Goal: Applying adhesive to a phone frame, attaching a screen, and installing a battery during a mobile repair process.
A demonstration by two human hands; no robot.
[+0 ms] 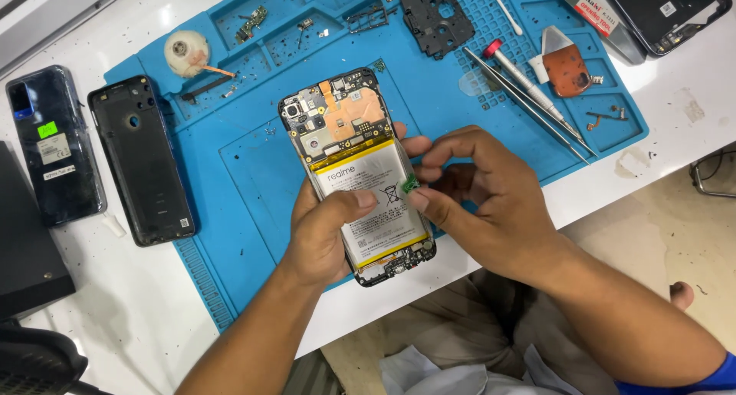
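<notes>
An opened smartphone without its back cover is held above the blue repair mat; its circuit board, copper shielding and white battery are exposed. My left hand grips the phone from the lower left, thumb lying across the battery. My right hand is at the phone's right edge, thumb and forefinger pinching a small green tab at the battery's side.
A black back cover and a dark phone lie at the left. Tweezers, a red-capped screwdriver, a black inner frame, loose screws and a round putty ball rest on the mat. Another phone lies top right.
</notes>
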